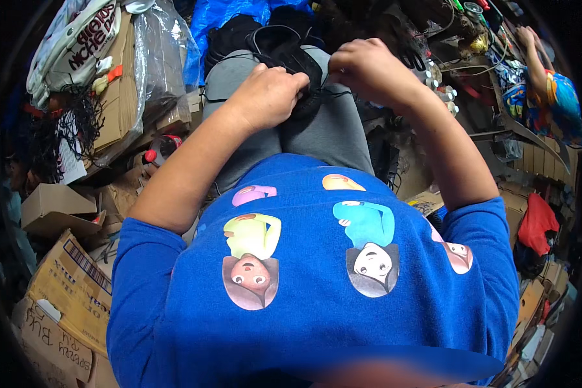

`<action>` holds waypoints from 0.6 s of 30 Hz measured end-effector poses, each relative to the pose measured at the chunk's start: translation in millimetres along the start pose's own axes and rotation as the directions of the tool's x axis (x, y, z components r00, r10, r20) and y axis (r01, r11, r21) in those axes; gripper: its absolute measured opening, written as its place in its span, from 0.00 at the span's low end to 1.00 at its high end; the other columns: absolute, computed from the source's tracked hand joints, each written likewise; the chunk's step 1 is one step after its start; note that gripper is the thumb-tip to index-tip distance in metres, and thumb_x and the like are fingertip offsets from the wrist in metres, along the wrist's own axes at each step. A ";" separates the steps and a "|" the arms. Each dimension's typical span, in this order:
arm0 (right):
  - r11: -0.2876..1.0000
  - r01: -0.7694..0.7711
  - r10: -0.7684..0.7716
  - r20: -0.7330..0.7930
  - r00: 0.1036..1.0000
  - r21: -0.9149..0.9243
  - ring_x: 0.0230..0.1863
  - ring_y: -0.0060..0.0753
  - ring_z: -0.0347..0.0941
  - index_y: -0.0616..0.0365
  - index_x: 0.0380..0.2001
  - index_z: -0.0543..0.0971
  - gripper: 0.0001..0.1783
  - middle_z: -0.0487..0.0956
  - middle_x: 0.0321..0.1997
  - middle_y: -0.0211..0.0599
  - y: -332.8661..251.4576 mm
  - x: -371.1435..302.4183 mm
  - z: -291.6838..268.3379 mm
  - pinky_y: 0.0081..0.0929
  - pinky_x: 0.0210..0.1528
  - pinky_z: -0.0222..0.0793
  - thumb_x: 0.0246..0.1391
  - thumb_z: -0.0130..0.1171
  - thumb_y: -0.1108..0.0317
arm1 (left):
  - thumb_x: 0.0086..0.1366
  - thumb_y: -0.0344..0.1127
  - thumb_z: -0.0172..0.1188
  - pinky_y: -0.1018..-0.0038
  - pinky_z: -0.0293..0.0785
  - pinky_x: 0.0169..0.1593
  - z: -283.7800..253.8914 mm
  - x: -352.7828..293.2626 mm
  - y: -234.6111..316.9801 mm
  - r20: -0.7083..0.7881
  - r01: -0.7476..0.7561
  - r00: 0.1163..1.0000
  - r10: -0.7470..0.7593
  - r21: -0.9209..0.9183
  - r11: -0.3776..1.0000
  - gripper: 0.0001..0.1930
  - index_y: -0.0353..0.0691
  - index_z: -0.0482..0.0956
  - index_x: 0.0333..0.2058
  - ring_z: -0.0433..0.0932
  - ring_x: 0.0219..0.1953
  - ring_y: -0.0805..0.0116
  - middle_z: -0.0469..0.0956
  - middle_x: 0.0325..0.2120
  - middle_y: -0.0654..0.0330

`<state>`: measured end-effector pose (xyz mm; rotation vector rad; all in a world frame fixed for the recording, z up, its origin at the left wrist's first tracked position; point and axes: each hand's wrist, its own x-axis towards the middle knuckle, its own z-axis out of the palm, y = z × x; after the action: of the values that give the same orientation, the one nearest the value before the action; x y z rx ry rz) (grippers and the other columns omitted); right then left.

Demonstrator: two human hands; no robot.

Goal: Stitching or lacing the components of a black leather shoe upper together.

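On my lap, between my grey-trousered knees, lies a black fabric piece (312, 72) with a dark cord looping over its far side. I cannot tell whether it is a shoe or a bag. My left hand (269, 96) is closed at its left edge, thumb and fingers pinched together against the black material. Raised just right of the piece, my right hand (370, 70) has its fingers curled in a pinch. What that pinch holds, if anything, is too small or hidden to make out.
At left are flattened cardboard (118, 107), clear plastic wrap (163, 61), a bottle with a red cap (161, 150) and cardboard boxes (58, 210). A blue plastic sheet (207, 26) lies beyond my knees. Small bottles (443, 94) stand at right, and another person (549, 97) is farther right.
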<state>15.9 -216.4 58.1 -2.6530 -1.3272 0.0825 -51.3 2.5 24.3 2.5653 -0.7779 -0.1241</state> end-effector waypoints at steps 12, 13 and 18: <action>0.962 0.243 -0.244 -0.001 0.970 0.123 0.32 0.39 0.72 0.52 0.26 0.70 0.01 0.73 0.22 0.34 -0.8 -14.6 22.7 0.36 0.46 0.62 0.47 0.52 0.71 | 0.55 0.28 0.49 0.63 0.63 0.42 -23.8 -31.8 -9.5 -0.074 -0.183 0.977 0.200 0.187 0.965 0.08 0.45 0.73 0.34 0.75 0.34 0.60 0.75 0.24 0.59; 0.978 0.178 -0.185 0.058 0.981 0.110 0.32 0.39 0.72 0.52 0.26 0.70 0.01 0.73 0.22 0.34 5.3 -20.2 23.9 0.36 0.46 0.62 0.47 0.52 0.71 | 0.55 0.28 0.49 0.63 0.63 0.42 -28.4 -37.1 -9.9 -0.029 -0.116 0.992 0.124 0.204 0.972 0.08 0.45 0.73 0.34 0.75 0.34 0.60 0.75 0.24 0.59; 0.879 -0.434 0.403 0.180 0.897 0.195 0.32 0.29 0.72 0.48 0.36 0.78 0.10 0.77 0.29 0.34 56.6 -75.9 -1.3 0.26 0.41 0.66 0.48 0.58 0.68 | 0.54 0.27 0.49 0.64 0.63 0.39 -53.8 -66.5 -14.0 -0.025 0.063 0.998 -0.058 0.237 0.970 0.08 0.44 0.72 0.33 0.75 0.33 0.59 0.74 0.23 0.58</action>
<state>15.1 -310.5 47.1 -2.7150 -0.6911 0.4502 -88.4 70.5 63.2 2.8130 -0.7472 -0.0274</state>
